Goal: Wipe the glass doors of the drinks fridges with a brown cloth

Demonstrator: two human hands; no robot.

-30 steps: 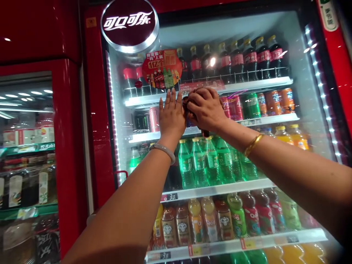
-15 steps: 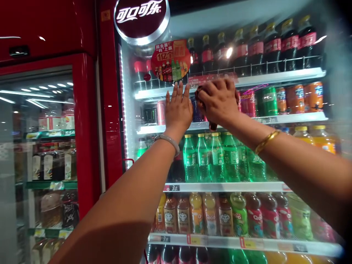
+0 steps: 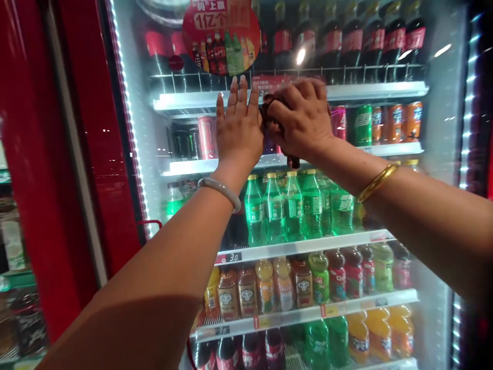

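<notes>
- Dark brown cloth (image 3: 293, 161) is sitting bunched under your right hand (image 3: 302, 118), against the glass door (image 3: 439, 128) of a red-framed drinks cooler (image 3: 103, 169); one end is dangling below your palm.
- Your right hand is clamping the cloth, its fingers curling round it; you are wearing a gold bangle (image 3: 378, 182) on that arm.
- Your left hand (image 3: 239, 128) is lying flat on the glass door just beside it, its straight fingers pointing up and slightly apart; a grey bangle (image 3: 220, 191) is circling that wrist.
- A round red sticker (image 3: 221, 41) picturing bottles is showing above your left hand.
- Behind the glass, cola bottles (image 3: 373, 38) with yellow caps are lining the top shelf (image 3: 373, 91); orange cans (image 3: 395, 123) and a green can (image 3: 363, 123) are standing beneath them.
- Green bottles (image 3: 275, 210) are standing lower, below both hands.
- Qoo bottles (image 3: 338, 277) are occupying part of the row under those.
</notes>
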